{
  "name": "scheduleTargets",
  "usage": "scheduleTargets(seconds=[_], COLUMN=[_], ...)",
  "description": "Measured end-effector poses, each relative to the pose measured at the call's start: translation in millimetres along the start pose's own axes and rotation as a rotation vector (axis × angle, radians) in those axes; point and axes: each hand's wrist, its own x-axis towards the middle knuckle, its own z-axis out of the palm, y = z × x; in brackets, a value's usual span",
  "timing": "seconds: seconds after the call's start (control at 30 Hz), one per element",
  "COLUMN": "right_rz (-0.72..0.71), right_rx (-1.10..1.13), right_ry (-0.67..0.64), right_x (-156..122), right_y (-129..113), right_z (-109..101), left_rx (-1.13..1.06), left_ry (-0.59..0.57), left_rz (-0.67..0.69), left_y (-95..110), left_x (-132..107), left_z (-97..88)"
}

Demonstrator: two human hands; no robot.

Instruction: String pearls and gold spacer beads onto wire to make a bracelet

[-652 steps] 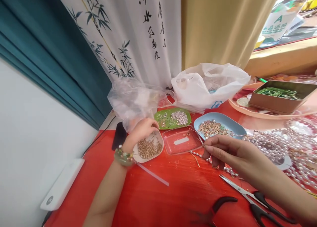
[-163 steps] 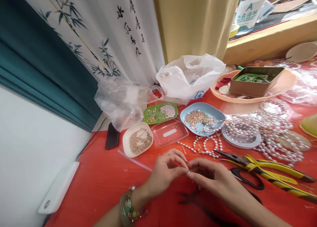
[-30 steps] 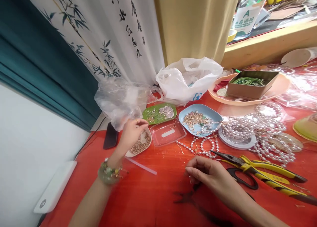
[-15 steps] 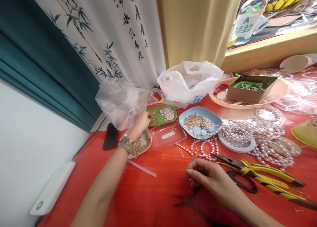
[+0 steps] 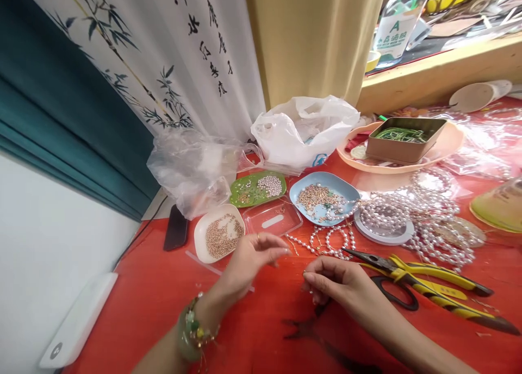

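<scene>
My left hand (image 5: 259,259) hovers over the red table in front of the clear plastic lid (image 5: 255,213), thumb and fingers pinched together; whatever lies between the fingertips is too small to make out. A green bangle (image 5: 186,336) and a beaded bracelet (image 5: 196,328) circle that wrist. A short way to the right, my right hand (image 5: 332,279) pinches a small beaded strand (image 5: 312,293), of which only a few tiny beads show below the fingers. The green tray (image 5: 247,201) with pale beads and the white dish (image 5: 199,243) of gold beads lie beyond my left hand.
Yellow-black pliers (image 5: 408,276) and black-handled scissors (image 5: 412,303) lie right of my right hand; a dark tool (image 5: 302,330) lies below it. Behind are a blue plate (image 5: 353,192) of beads, pearl strands (image 5: 440,222), a plastic bag (image 5: 281,140) and a phone (image 5: 176,228).
My left hand has come back from the green tray toward my right hand, fingers still pinched. The right hand stays nearly in place. The view has shifted slightly.
</scene>
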Motion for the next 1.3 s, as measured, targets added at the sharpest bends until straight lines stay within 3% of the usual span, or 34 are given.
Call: scheduleTargets(seconds=[0.2, 0.47, 1.3], right_rz=[0.030, 0.057, 0.076], right_rx=[0.044, 0.054, -0.001], right_ry=[-0.018, -0.015, -0.011], right_x=[1.1, 1.8, 1.1], right_y=[-0.3, 3.7, 3.1], right_z=[1.5, 1.7, 3.2], left_rx=[-0.289, -0.468, -0.488], left_ry=[0.035, 0.048, 0.074], left_rz=[-0.145, -0.184, -0.235], left_y=[-25.6, -31.6, -35.0], left_x=[-11.7, -10.2, -8.9], left_z=[12.2, 14.9, 17.0])
